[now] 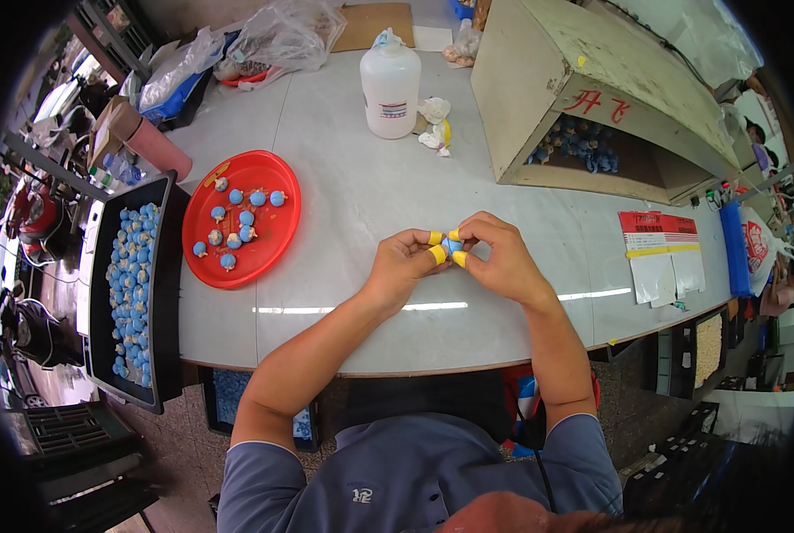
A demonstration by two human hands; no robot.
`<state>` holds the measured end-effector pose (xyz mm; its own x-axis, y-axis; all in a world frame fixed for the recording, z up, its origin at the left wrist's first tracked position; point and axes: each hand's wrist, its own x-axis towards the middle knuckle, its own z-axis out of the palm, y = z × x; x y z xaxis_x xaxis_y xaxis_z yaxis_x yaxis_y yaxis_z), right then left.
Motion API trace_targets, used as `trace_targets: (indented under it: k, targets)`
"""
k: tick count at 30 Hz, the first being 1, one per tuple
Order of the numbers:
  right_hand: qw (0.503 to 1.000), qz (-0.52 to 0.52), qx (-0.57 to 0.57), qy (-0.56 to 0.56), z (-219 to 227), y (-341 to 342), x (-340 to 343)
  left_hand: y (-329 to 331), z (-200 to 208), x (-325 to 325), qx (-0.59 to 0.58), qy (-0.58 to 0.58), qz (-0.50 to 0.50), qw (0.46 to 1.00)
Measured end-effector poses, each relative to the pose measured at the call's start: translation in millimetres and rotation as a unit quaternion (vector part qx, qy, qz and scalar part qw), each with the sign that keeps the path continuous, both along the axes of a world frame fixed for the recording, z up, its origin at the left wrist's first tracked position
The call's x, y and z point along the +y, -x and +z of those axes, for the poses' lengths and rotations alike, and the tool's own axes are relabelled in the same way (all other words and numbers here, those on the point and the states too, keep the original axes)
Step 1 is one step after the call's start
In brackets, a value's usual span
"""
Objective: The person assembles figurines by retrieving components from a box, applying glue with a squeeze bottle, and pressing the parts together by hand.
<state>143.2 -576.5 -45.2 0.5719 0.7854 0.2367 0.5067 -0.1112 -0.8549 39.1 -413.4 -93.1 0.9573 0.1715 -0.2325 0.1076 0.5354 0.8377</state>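
Above the middle of the grey table (343,204), my two hands meet around one small blue piece (452,245), mostly covered by the fingertips. My left hand (406,258) pinches it from the left, thumb and forefinger wrapped in yellow tape. From the other side my right hand (502,253) pinches it too, with the same yellow wraps. A red round tray (277,233) to the left holds several small blue-and-cream balls (247,218). Further left, a long black crate (164,293) is filled with many similar blue pieces (132,293).
A white plastic bottle (391,93) stands at the back beside crumpled tissue (434,124). An open-fronted box (539,67) with blue pieces inside takes up the back right. Red-and-white paper sheets (659,244) lie at right; a pink flask (159,147) is behind the crate.
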Motion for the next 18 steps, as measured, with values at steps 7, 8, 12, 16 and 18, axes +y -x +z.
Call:
trace_targets:
  k: [7,8,12,16,18]
  targets:
    - [1.000,0.016,0.005,-0.016,-1.4,-3.9,-0.2,1.9,4.0,2.6,0.014,0.018,-0.008,1.000]
    - [1.000,0.016,0.016,-0.007,-0.4,-6.0,-0.4,1.5,4.0,3.2,0.015,0.020,-0.009,1.000]
    - [0.994,-0.025,0.105,-0.033,-11.2,-4.6,2.1,1.4,2.5,2.9,0.010,0.030,-0.006,0.999]
    - [0.992,-0.020,0.122,0.015,-8.5,-6.7,-1.5,0.2,1.5,2.2,0.007,0.018,-0.009,1.000]
    - [0.995,-0.012,0.096,0.011,-11.1,-8.3,-2.0,0.1,0.4,2.1,0.002,0.012,-0.012,1.000]
